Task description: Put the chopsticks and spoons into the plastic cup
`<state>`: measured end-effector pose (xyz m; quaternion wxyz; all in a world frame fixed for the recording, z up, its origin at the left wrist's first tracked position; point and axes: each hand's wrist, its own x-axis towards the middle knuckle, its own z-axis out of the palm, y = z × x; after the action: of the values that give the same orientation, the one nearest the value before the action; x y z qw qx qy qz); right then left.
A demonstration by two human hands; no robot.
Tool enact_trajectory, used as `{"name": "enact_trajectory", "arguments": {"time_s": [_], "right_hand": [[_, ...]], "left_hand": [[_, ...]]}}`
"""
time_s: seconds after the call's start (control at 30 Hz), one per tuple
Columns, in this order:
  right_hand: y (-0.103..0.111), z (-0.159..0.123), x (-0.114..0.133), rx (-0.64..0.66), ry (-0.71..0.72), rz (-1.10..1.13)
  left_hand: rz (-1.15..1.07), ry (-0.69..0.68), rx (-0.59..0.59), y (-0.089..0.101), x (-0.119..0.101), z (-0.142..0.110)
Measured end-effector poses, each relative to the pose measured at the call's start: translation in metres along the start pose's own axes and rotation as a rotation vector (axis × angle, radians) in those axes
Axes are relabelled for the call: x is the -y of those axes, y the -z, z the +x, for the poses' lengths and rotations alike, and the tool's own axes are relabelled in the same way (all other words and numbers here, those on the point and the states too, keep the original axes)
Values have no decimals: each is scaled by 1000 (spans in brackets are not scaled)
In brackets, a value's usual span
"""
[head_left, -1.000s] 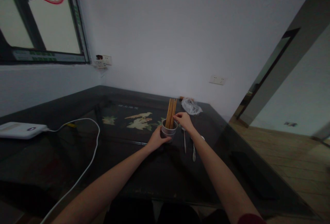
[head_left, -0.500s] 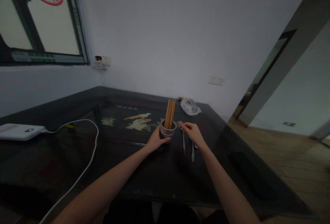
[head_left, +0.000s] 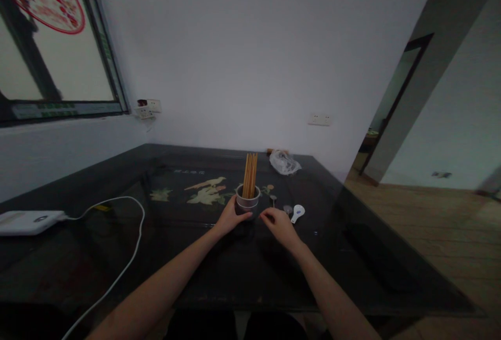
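Note:
A grey cup [head_left: 248, 203] stands on the dark table with a bundle of wooden chopsticks [head_left: 249, 177] upright in it. My left hand [head_left: 230, 217] is wrapped round the cup's left and near side. Close to the right of the cup is my right hand [head_left: 278, 223], its thumb and fingers drawn together low over the table; anything between them is hidden. Just beyond it lie a metal spoon [head_left: 273, 199] and a second metal spoon [head_left: 288, 209], their handles covered by the hand. A white spoon [head_left: 298, 211] lies to their right.
A crumpled clear plastic bag [head_left: 284, 163] lies by the wall. On the left, a white power bank [head_left: 31, 223] has a white cable [head_left: 136, 246] trailing over the table [head_left: 219, 282]. A dark flat object [head_left: 376, 256] lies near the right edge.
My right hand has come nearer and lower, from the spoons' far ends to over their handles, uncovering the white spoon. My left hand stays on the cup. The view has shifted slightly.

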<state>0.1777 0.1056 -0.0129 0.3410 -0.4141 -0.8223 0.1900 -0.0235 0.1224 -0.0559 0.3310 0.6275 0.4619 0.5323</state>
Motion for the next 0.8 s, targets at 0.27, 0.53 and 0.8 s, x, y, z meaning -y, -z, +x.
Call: {"name": "enact_trajectory", "arguments": {"time_s": [0.27,0.53,0.8], "right_hand": [[1,-2,2,54,30,-101],[4,-1,-1,50,17,-138],[11,2,-7,-36,-50,-106]], "left_hand": [[31,-40,-12,2,3,1],[177,-160,-318,9,-18,-6],[368,-450,-242,-2,-66,-27]]}}
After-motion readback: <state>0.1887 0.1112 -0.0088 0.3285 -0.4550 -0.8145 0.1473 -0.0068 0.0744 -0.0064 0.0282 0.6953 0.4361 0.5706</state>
